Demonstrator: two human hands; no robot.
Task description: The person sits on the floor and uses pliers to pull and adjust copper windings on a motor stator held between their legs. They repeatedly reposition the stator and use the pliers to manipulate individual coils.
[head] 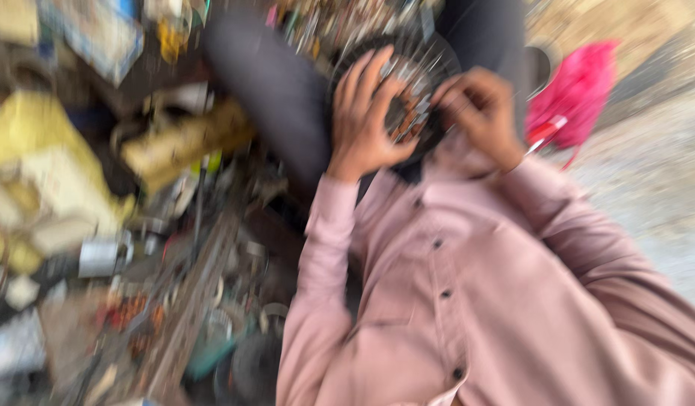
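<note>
A blurred blue-and-white flat package (pixel 99 34) lies at top left, above a crumpled yellow bag (pixel 32 131).

the whole view was smeared by motion. the round dark metal part (pixel 407 90) was half covered by the left hand (pixel 366 113) and right hand (pixel 479 109), its finned detail too blurred to read. left of that part, the clutter heap (pixel 99 195) was just yellow and grey smudges. below it, the pink shirt (pixel 468 301) ran off the bottom edge.
</note>
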